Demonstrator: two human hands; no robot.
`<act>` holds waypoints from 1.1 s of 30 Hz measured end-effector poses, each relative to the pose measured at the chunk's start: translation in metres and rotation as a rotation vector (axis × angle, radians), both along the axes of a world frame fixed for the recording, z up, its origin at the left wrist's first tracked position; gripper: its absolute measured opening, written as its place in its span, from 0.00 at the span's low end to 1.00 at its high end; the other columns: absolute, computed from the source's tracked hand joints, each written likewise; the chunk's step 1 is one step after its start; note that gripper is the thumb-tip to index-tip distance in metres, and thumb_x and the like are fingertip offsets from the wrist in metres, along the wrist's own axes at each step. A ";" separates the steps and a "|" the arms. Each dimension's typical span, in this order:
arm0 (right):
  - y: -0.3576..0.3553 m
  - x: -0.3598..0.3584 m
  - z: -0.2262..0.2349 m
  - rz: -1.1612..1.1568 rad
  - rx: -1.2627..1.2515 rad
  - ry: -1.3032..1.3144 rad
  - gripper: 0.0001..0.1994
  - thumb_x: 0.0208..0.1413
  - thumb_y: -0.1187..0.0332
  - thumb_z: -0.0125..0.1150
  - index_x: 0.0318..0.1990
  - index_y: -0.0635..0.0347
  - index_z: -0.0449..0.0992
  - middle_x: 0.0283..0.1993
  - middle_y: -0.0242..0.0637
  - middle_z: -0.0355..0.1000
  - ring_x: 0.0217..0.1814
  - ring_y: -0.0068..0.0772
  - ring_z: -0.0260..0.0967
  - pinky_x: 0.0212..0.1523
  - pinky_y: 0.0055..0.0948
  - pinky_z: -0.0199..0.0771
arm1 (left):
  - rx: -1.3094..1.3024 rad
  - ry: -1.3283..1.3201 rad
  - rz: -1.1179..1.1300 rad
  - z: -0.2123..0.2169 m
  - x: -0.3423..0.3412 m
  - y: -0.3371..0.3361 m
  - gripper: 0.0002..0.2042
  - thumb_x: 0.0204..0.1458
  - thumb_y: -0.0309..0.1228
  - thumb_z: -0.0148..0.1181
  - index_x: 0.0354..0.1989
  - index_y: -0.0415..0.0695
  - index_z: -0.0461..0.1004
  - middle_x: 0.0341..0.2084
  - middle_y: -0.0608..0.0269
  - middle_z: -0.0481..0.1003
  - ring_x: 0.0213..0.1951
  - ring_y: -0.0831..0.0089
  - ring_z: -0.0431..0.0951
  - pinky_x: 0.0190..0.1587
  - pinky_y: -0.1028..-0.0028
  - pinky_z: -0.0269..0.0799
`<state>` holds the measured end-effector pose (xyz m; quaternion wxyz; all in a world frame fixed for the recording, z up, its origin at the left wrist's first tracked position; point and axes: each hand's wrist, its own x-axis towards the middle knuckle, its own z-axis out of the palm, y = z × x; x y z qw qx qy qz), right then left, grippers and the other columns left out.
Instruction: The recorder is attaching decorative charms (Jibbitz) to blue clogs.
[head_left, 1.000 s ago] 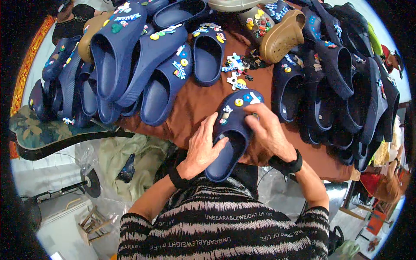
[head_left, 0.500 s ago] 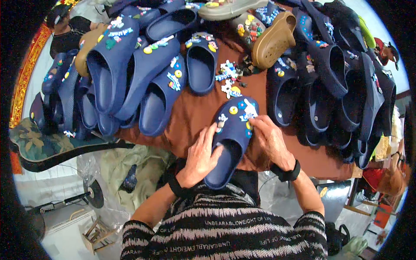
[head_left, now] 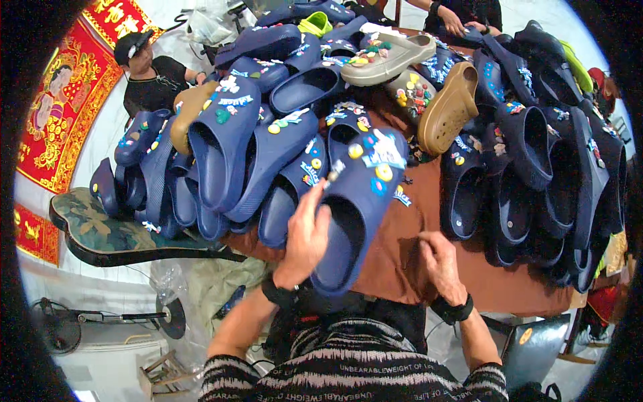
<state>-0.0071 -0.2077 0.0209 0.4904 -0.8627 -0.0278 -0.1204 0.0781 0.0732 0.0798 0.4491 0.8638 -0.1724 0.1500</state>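
Navy foam clog (head_left: pixel 355 208) is sitting in the person's left hand (head_left: pixel 305 238), lifted up over the front edge of the brown-covered counter (head_left: pixel 402 261). The fingers are wrapping around the clog's left side with the thumb hooking over the rim of the opening, so the hand is closed on it and carrying it with the toe pointing away. The toe end is wearing a bunch of little charms (head_left: pixel 378 157), yellow dots and white-blue shapes.

The right hand (head_left: pixel 442 258) is resting low on the brown cloth just right of the clog, fingers curling inward; can't really tell if it's pinching anything, looks like nothing is in it. Both wrists are wearing dark bands.

Piles of more navy clogs (head_left: pixel 228 147) are leaning on each other to the left, and another dark stack (head_left: pixel 536 161) is crowding the right side. A tan clog (head_left: pixel 449 110) and a grey one (head_left: pixel 385 60) are lying farther back. Another person in a dark cap (head_left: pixel 137 47) is sitting at the far left by a red wall hanging (head_left: pixel 60 114).
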 end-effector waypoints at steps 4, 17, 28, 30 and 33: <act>-0.003 0.006 0.002 0.013 -0.035 0.054 0.08 0.60 0.76 0.58 0.45 0.67 0.77 0.41 0.52 0.76 0.45 0.55 0.75 0.46 0.41 0.75 | 0.049 -0.156 0.045 0.026 0.095 0.005 0.21 0.63 0.29 0.49 0.63 0.34 0.68 0.59 0.43 0.72 0.63 0.50 0.71 0.66 0.61 0.63; -0.017 0.030 0.006 0.011 -0.103 -0.004 0.08 0.58 0.76 0.58 0.45 0.63 0.76 0.41 0.49 0.73 0.46 0.56 0.73 0.45 0.43 0.75 | 0.481 -0.455 0.349 0.135 0.367 0.001 0.24 0.62 0.38 0.53 0.66 0.47 0.64 0.55 0.44 0.73 0.56 0.43 0.74 0.55 0.48 0.70; -0.075 0.187 0.068 -0.562 -0.238 -0.275 0.28 0.57 0.73 0.58 0.65 0.60 0.59 0.63 0.55 0.62 0.55 0.64 0.70 0.52 0.53 0.76 | 0.822 -0.244 0.111 0.088 0.371 -0.037 0.25 0.61 0.45 0.52 0.67 0.52 0.67 0.64 0.53 0.66 0.64 0.46 0.66 0.60 0.42 0.65; -0.081 0.217 0.068 -0.643 -0.359 -0.341 0.26 0.58 0.71 0.57 0.64 0.61 0.60 0.61 0.56 0.64 0.54 0.65 0.71 0.52 0.56 0.75 | 0.769 -0.383 0.147 0.093 0.363 -0.032 0.23 0.60 0.44 0.53 0.63 0.51 0.70 0.61 0.53 0.69 0.62 0.47 0.68 0.60 0.45 0.66; -0.092 0.241 0.064 -0.617 -0.342 -0.169 0.23 0.58 0.67 0.55 0.61 0.61 0.62 0.59 0.56 0.67 0.54 0.65 0.71 0.52 0.58 0.74 | 0.618 -0.481 0.027 0.102 0.336 -0.047 0.22 0.59 0.43 0.55 0.60 0.50 0.74 0.57 0.53 0.71 0.61 0.47 0.69 0.60 0.49 0.67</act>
